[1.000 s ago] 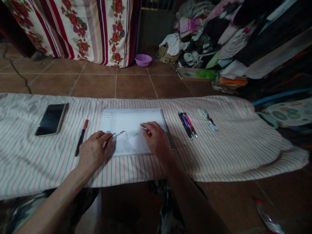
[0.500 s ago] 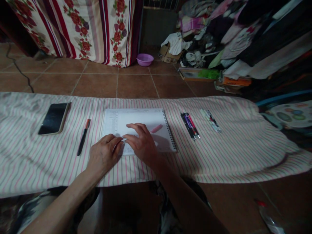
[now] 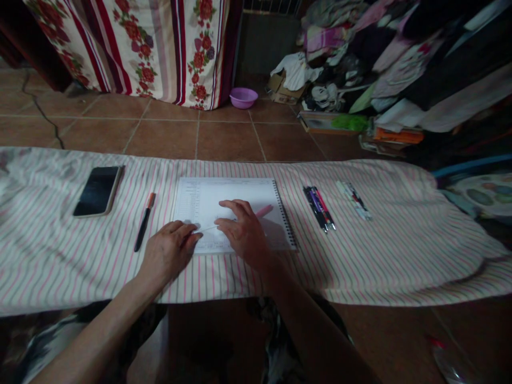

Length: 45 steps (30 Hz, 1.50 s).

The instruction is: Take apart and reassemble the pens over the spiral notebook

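A spiral-bound notebook [image 3: 236,198] lies open on a pink-striped cloth [image 3: 380,250] spread on the floor. My left hand [image 3: 168,253] rests at the page's lower left corner, fingers pinched on the end of a thin white stick-like object [image 3: 206,228]. My right hand [image 3: 242,232] is on the page, fingers curled and touching the other end of that stick. A pink pen or marker [image 3: 264,210] lies on the page just beyond my right hand.
A phone [image 3: 98,190] and a black pen with an orange cap [image 3: 144,222] lie left of the notebook. Several pens [image 3: 319,207] and a further white bundle [image 3: 353,199] lie to its right. A purple bowl [image 3: 244,97], a flowered fabric and heaped clothes stand beyond on the tiles.
My right hand moved left across the page toward my left hand, uncovering the pink pen. Both hands now meet on the thin white stick. The view shifted slightly.
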Motion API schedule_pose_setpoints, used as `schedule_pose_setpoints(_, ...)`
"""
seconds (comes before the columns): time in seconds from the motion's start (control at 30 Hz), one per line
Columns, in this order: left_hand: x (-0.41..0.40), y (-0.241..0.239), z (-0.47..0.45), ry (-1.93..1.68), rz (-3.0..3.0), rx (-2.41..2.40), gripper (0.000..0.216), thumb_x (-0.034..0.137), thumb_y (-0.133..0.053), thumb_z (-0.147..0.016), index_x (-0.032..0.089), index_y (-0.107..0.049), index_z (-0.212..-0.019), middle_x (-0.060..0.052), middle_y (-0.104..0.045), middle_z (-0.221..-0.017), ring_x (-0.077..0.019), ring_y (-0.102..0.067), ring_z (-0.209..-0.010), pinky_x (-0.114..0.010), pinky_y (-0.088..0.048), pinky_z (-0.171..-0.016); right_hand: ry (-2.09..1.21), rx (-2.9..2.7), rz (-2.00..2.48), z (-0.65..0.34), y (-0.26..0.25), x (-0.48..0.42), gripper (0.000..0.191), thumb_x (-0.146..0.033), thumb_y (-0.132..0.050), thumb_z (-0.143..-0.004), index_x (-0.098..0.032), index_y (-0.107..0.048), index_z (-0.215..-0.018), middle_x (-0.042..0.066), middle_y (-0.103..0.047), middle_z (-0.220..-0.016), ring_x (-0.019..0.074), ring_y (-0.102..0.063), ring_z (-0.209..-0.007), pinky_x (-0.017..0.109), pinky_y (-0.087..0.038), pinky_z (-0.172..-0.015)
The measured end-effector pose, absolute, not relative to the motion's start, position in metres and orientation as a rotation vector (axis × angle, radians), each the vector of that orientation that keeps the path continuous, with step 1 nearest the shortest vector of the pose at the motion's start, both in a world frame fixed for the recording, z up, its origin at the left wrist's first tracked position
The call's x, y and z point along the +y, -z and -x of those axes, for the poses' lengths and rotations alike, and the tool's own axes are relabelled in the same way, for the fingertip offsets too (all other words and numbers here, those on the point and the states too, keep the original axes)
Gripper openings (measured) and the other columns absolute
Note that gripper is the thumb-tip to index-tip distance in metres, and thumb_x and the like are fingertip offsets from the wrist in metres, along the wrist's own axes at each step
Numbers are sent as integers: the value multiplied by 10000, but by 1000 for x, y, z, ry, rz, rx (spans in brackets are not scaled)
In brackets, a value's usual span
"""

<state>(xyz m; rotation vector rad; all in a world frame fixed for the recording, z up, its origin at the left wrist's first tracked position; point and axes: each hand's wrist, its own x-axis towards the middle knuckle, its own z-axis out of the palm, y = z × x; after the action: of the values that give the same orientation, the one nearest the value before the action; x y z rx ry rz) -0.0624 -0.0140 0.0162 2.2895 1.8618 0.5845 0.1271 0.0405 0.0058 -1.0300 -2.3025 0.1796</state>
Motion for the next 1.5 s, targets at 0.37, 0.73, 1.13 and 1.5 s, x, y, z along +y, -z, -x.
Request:
schedule_pose_setpoints(0.37, -16, -5, 75, -772, -2255, 1740, 271, 345, -509, -842, 142, -661, -939, -71, -634, -809, -180, -609, -743, -290, -491, -679, -163, -2331, 1005, -128, -5, 40, 126, -158, -590, -795, -183, -708, -830, 91, -547, -1177, 234, -425, -1083, 387, -439, -920)
schedule_pose_setpoints(0.73, -17, -5, 77, -752, -2245, 1714, 265, 296, -485, -850, 123, -646, -971, -82, -621, -826, -173, -603, -741, -293, -503, -675, -187, -2321, 993, -129, -7, 41, 143, -143, -576, -797, -188, -705, -837, 98, -545, -1186, 238, -421, -1099, 421, -442, -913)
schedule_pose_setpoints(1.13, -18, -4, 82, -733, -2335, 1762, 264, 312, -499, -844, 141, -660, -965, -74, -644, -807, -185, -620, -743, -294, -507, -658, -172, -2325, 998, -129, -9, 41, 173, -176, -536, -832, -197, -708, -828, 95, -545, -1186, 240, -424, -1099, 436, -442, -913)
schedule_pose_setpoints(1.5, -19, -7, 76, -701, -2351, 1740, 255, 314, -498, -844, 158, -648, -979, -64, -651, -793, -172, -617, -723, -269, -500, -634, -182, -2341, 960, -122, -10, 38, 143, -165, -560, -813, -178, -703, -822, 100, -542, -1196, 234, -410, -1101, 398, -431, -927)
